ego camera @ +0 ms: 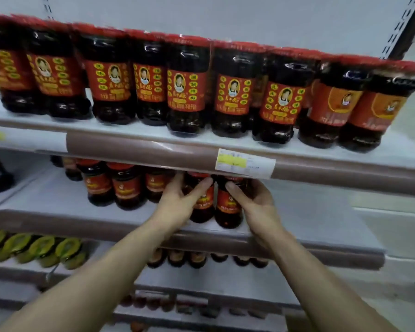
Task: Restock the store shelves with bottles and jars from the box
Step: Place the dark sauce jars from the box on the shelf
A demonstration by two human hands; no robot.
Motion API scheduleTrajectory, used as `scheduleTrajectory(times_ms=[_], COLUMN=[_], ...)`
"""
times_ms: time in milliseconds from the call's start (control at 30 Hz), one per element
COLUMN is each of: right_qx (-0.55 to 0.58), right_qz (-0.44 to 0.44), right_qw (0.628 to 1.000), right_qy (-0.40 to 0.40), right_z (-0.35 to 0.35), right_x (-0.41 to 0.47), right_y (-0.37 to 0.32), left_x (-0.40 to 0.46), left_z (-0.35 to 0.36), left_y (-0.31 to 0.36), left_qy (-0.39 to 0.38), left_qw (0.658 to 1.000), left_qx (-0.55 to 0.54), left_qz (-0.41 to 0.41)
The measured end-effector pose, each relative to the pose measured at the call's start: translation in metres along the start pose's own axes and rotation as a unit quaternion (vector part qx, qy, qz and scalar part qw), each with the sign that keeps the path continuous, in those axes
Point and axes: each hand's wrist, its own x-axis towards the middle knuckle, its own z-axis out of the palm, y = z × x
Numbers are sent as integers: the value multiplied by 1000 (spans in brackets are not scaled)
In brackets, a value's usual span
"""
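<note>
Fingers of the left hand [177, 202] curl round the left side of a dark glass jar with a red label and red lid [202, 202], thumb up near the lid, so the hand grips it. Just right of it, touching or nearly so, stands a second dark red-labelled jar [228, 207], held by the right hand [254, 200] with thumb across its front and fingers wrapped behind. Both jars rest upright near the front edge of the grey middle shelf [58, 200]; their lids are partly hidden by the shelf rail above. Further left on that shelf stands a small group of matching red-lidded jars [120, 185]. On the upper shelf [129, 130] a long row of larger dark jars with red portrait labels [187, 87] runs left to right.
</note>
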Motion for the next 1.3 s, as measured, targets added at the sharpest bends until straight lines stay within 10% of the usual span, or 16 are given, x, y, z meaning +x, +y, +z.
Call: scheduleTrajectory(times_ms=[533, 1300], right_qx=[-228, -262], right_qz=[-32, -15], right_qw=[972, 965], right_qy=[-53, -31], right_z=[-28, 8], right_x=[0, 25], right_y=[34, 30], left_x=[-15, 7], left_z=[10, -6], left_y=[-56, -66], left_qy=[92, 146], left_qw=[968, 951], left_qx=[206, 245], left_qz=[108, 122])
